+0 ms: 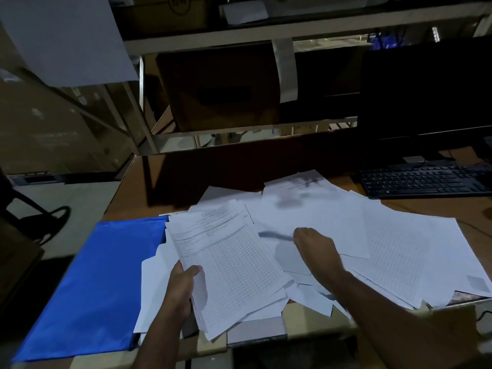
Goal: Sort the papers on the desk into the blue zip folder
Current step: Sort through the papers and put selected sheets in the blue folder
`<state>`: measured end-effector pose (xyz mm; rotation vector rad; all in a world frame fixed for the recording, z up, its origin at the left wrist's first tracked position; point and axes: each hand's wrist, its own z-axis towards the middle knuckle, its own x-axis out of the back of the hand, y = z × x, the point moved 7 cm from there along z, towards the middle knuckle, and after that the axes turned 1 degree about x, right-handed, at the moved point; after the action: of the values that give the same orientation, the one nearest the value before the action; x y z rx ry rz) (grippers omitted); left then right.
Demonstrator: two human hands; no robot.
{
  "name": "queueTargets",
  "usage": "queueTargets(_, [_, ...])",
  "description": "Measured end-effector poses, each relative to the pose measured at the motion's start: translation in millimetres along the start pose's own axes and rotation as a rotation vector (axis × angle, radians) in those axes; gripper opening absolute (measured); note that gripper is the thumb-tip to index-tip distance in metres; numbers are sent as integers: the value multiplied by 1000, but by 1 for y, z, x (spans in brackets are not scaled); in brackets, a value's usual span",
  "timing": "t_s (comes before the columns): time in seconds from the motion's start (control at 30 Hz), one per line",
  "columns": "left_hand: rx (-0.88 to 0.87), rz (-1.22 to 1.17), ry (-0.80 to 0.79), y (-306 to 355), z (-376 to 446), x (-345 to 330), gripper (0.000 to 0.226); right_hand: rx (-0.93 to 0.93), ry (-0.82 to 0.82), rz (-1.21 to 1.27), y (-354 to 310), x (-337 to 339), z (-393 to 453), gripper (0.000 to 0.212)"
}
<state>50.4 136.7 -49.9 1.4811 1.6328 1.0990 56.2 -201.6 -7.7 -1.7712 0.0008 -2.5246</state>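
Gathering loose papers (372,235) strewn centre-right on the counter (149,187) beside the blue zip folder (93,283) at lower left: left hand (183,283) gripping a thin, floppy, slippery stack (229,262) by its near edge, right hand (314,246) curled, pinching another sheet.

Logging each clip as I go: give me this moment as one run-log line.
left hand: grips printed sheet stack | right hand: on loose papers, grip unclear | blue zip folder: flat, desk's left
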Motion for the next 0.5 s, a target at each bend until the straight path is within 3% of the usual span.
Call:
queueTargets(0.13, [0, -44, -23, -1, 2, 3, 27, -345, 209, 109, 10, 50, 13, 15])
queueTargets(0.2, [9, -43, -19, -3, 3, 5, 28, -350, 262, 329, -1, 74, 20, 13])
queueTargets(0.33, [25, -85, -28, -1, 0, 3, 31, -285, 149, 962, -47, 107, 38, 20])
queueTargets(0.43, [37, -146, -36, 7, -10, 1, 20, -513, 46, 1440, -63, 97, 44, 22])
queueTargets(0.5, [35, -162, -41, 10, -20, 2, 17, -623, 24, 1465, -61, 86, 46, 22])
